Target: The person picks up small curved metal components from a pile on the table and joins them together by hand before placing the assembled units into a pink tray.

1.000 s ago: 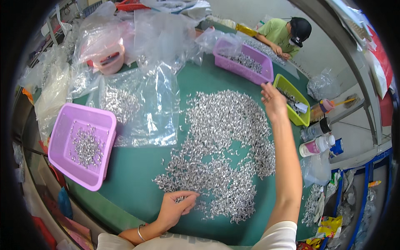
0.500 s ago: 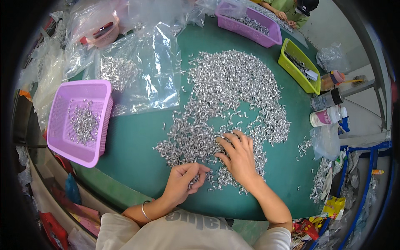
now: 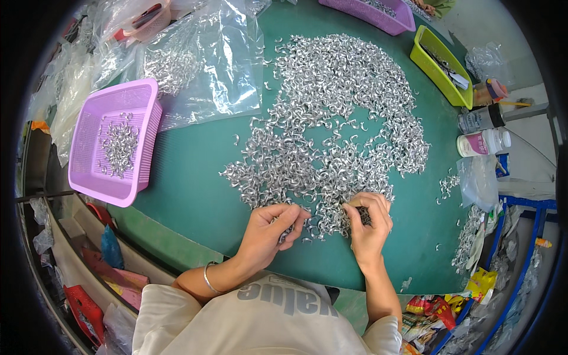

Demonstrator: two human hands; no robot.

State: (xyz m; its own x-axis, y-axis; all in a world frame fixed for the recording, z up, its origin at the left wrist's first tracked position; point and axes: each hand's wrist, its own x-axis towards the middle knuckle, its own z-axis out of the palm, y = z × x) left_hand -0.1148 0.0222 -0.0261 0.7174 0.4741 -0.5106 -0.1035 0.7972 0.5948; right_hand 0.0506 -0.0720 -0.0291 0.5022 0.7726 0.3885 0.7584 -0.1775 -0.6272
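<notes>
A broad heap of small, shiny, curved silver metal pieces spreads over the green tabletop. At the heap's near edge my left hand is closed, with several of these pieces showing inside its curled fingers. To its right, my right hand curls its fingers and thumb round more pieces at the heap's near right part. The pieces deep in both palms are hidden. A purple plastic basket on the left has a small pile of similar pieces on its bottom.
Clear plastic bags lie at the back left, one with pieces under or inside it. Another purple basket and a lime-green basket stand at the back right. Bottles line the right edge. A co-worker's hand shows at the top.
My right hand has drawn back toward me from the heap, and its spread fingers have curled round pieces. My left hand stays closed. The view has tilted, shifting the table upward in the picture.
</notes>
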